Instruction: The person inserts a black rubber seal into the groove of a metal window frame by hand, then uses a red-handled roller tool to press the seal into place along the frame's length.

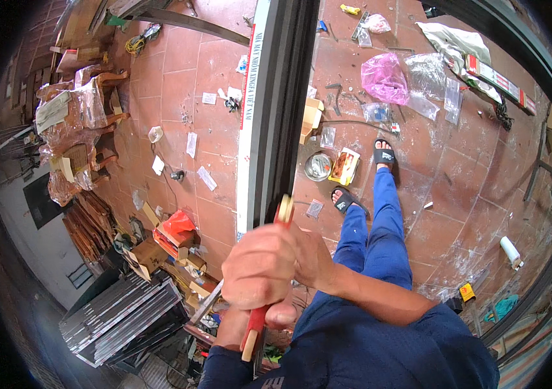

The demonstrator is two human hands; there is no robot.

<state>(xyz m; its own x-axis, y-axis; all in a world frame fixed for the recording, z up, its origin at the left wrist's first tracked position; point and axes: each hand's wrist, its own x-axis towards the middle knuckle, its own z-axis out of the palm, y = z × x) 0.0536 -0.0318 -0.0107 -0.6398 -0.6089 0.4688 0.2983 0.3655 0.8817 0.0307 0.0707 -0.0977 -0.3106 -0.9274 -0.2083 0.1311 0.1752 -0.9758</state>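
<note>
Both my hands meet low in the middle, overlapping, close to the near end of a long dark metal profile [275,110]. My left hand [258,267] is closed in a fist round a red bar-shaped tool [254,329] with cream ends; its exact kind is unclear. One end of the tool shows above the fist, the other below it. My right hand [313,258] comes in from the right, pressed against the left one. Its fingers are hidden behind the fist. A white printed strip [247,162] runs along the profile's left side.
On the tiled floor lie a round metal tin [318,166], a yellow box [345,166], a pink plastic bag [385,78] and a white roll [510,251]. Stacked dark profiles [124,318] and opened cartons [148,254] stand at lower left. Wrapped wooden furniture [72,133] is farther left.
</note>
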